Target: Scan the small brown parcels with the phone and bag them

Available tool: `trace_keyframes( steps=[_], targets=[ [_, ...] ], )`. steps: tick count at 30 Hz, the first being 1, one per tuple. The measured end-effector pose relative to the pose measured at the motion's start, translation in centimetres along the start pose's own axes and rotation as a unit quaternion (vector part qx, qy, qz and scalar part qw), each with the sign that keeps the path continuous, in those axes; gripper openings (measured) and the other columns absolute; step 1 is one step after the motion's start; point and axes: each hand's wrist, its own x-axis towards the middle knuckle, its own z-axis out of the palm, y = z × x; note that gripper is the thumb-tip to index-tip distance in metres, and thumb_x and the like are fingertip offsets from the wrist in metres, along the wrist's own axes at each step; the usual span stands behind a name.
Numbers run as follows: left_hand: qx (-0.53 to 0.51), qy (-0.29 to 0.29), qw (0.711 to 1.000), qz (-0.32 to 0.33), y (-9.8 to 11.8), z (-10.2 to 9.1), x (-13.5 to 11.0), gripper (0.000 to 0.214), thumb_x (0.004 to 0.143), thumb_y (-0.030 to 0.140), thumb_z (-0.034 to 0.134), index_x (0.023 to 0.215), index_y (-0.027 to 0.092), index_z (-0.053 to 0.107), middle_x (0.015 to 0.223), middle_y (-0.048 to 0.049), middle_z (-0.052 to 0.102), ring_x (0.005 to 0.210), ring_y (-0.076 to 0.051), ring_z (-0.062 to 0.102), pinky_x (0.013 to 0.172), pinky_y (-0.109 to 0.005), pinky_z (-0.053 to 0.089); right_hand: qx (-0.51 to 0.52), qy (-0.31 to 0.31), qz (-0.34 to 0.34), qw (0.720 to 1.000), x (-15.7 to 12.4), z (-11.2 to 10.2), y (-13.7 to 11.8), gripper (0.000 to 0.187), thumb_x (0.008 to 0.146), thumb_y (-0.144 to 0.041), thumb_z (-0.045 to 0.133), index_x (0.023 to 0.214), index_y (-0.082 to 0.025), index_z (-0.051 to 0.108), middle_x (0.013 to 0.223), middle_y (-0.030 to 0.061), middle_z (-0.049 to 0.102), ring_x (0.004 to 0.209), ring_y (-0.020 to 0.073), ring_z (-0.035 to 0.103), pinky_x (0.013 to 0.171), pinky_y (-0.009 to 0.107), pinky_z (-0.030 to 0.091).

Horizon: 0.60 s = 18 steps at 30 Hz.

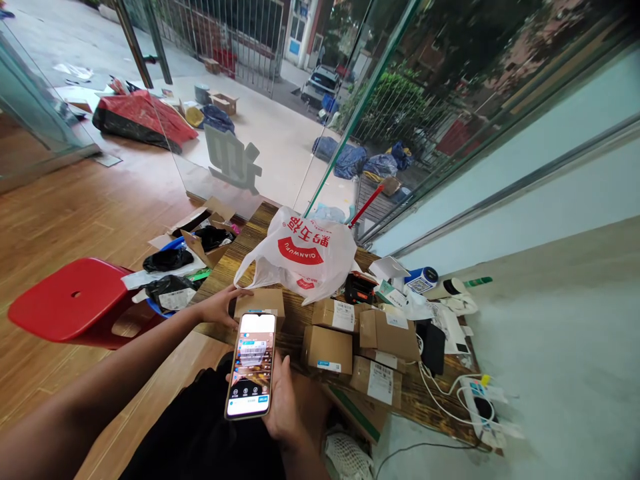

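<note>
My right hand point(286, 407) is wrapped round a smartphone point(251, 373), held upright in front of me with its lit screen towards me. On the screen is a camera picture of a label with a barcode. My left hand point(220, 308) grips the left side of a small cardboard box point(260, 301) at the edge of the wooden table, fingers at its top corner and side. The phone hides the lower part of this box. A white plastic bag point(313, 257) with red print lies just behind it.
Several taped, labelled cardboard boxes point(327, 348) stand to the right on the table point(440, 407). Beyond them are a black device point(360, 288), white cables and a power strip point(481, 407). At left are a red stool point(75, 300) and a bin of packaging point(173, 293). Glass panels stand behind.
</note>
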Motion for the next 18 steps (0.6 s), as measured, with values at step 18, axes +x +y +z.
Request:
trace_keyframes(
  steps=[18],
  targets=[
    [-0.06,-0.033,0.998,-0.005,4.5,-0.1,-3.2,0.084,0.059,0.04,0.078,0.135,0.025,0.045,0.143,-0.0109,0.042,0.136,-0.036,0.035,0.112,-0.047,0.033,0.004,0.08,-0.052,0.995,-3.7,-1.7,-1.4,0.086,0.061,-0.084,0.058,0.122,-0.024,0.061,0.1,0.0106,0.075,0.076,0.0289,0.071,0.072,0.049,0.056]
  ],
)
